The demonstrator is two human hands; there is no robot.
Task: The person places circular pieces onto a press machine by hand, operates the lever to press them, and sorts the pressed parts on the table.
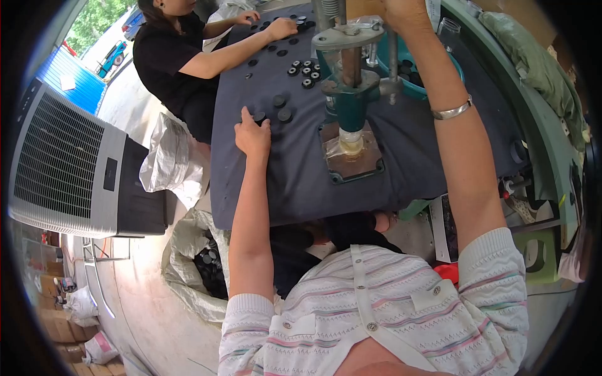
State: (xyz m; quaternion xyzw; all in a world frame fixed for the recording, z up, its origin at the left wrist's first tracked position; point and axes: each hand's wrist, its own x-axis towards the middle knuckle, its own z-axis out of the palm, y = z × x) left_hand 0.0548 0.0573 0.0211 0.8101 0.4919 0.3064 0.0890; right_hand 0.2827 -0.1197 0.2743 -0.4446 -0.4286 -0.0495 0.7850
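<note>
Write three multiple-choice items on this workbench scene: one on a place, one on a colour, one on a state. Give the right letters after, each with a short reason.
1. Where does the left hand rest?
A. on the dark table cover beside some black caps
B. on the white sack
C. on the press base

2. What colour is the body of the hand press?
A. red
B. teal green
C. yellow

3. How is the right hand placed?
A. flat on the table
B. in the person's lap
C. raised at the top of the press, closed around something there

Answers:
1. A, the fingers lie on the cloth right by the caps near the table edge.
2. B, the column and collar are teal green.
3. C, the arm reaches up and the hand closes at the upper edge of the picture, though what it grips is cut off.
</note>
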